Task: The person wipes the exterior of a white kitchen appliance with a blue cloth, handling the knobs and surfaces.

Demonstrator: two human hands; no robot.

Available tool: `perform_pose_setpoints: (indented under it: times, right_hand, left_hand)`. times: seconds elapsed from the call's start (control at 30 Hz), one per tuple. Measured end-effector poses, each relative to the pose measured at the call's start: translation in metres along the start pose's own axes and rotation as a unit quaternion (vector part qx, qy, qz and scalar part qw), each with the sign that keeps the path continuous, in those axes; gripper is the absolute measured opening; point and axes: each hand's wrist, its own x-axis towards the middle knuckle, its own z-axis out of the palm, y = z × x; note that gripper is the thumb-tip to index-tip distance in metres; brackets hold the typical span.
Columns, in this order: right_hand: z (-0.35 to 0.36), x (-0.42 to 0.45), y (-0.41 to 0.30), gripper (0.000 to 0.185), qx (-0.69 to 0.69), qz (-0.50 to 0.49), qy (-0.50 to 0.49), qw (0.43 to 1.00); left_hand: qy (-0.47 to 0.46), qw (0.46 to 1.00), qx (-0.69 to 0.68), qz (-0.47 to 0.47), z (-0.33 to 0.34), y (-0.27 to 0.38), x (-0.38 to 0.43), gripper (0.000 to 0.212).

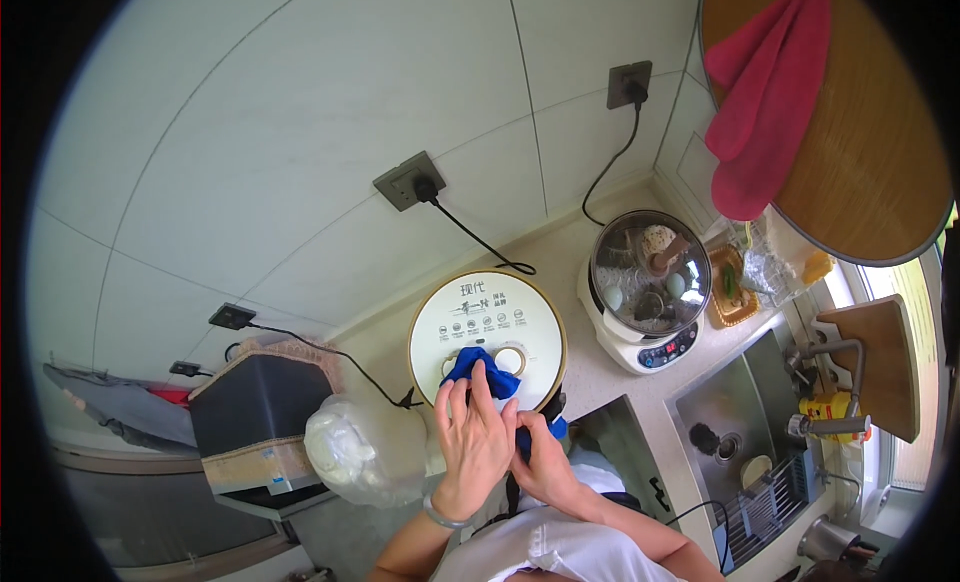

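Note:
A round white kitchen appliance [525, 297] with a gold rim lies before me, bearing writing, icons and a round knob [510, 360]. Over its near part is a bunched blue cloth [480, 357]. My left hand [476, 428], back upward, rests its outstretched fingers on that cloth. To its right, my right hand [546, 462] is curled around more blue cloth [556, 427] at the appliance's near edge. The two hands meet around the left thumb. Whether both blue parts are one cloth is hidden by my hands.
Right of the appliance stands a lidded electric cooker [649, 282] holding eggs and other food. Beyond are a gold tray [739, 308] and a steel sink [735, 402]. A plastic bag [360, 451] and a cloth-trimmed dark box [259, 402] stand left. Power cords [480, 240] run from wall sockets.

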Motion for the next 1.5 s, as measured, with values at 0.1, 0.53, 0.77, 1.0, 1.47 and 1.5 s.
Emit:
perform_pose_setpoints:
  times: [0.1,0.53,0.77,1.0,1.47,1.5]
  right_hand:
    - [0.0,-0.004,0.003,0.04,0.004,0.004,-0.007,1.0]
    - [-0.003,-0.004,0.008,0.047,0.007,-0.047,-0.034,0.998]
    - [-0.002,-0.001,0.009,0.049,-0.009,-0.057,-0.04,0.998]
    - [-0.001,0.001,0.009,0.05,0.022,-0.067,-0.035,0.997]
    - [-0.003,0.004,0.009,0.039,-0.004,-0.092,-0.044,0.995]
    - [-0.002,0.004,0.009,0.04,-0.009,-0.124,-0.043,0.991]
  left_hand:
    - [-0.004,1.0,0.028,0.005,-0.007,0.003,-0.027,0.066]
    - [-0.061,0.996,-0.053,-0.041,-0.019,0.003,-0.025,0.066]
    - [-0.033,0.997,-0.029,-0.057,-0.001,0.01,0.005,0.071]
    - [-0.069,0.994,-0.07,-0.044,-0.022,0.001,-0.031,0.072]
    - [-0.038,0.996,-0.067,-0.037,-0.013,0.005,-0.031,0.08]
    - [-0.039,0.996,-0.071,-0.042,-0.011,0.007,-0.021,0.082]
